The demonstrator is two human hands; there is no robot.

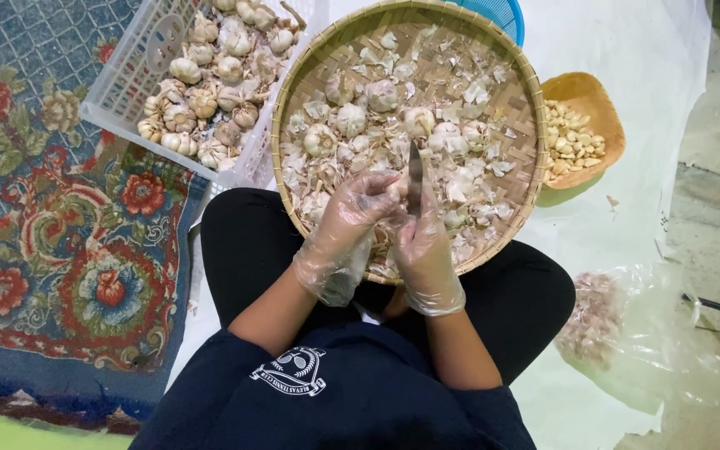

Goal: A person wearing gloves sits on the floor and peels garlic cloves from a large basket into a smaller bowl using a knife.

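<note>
— What are the hands doing over the round woven bamboo tray (520,75)?

— Both wear thin clear plastic gloves. The right hand (423,242) has its grip pressed together round the handle of a small knife (415,177), blade pointing to 12 o'clock. The left hand (358,204) sits at 9 o'clock of the blade, fingers curled in towards it as if pinching a garlic piece against the edge; the piece itself is hidden, so I cannot tell for sure.

— Why is the tray on the lap?

— Likely so skins drop straight into it. It rests on the crossed legs and is littered with papery skins and whole garlic bulbs (352,118), which lie at 12 o'clock, just beyond the fingertips.

— And around it?

— A white plastic basket (118,92) of unpeeled bulbs at 10 o'clock, an orange bowl (593,92) of peeled cloves at 2 o'clock, a clear bag (627,321) of skins at 4 o'clock on the floor sheet, and a floral rug (60,233) at 9 o'clock.
</note>
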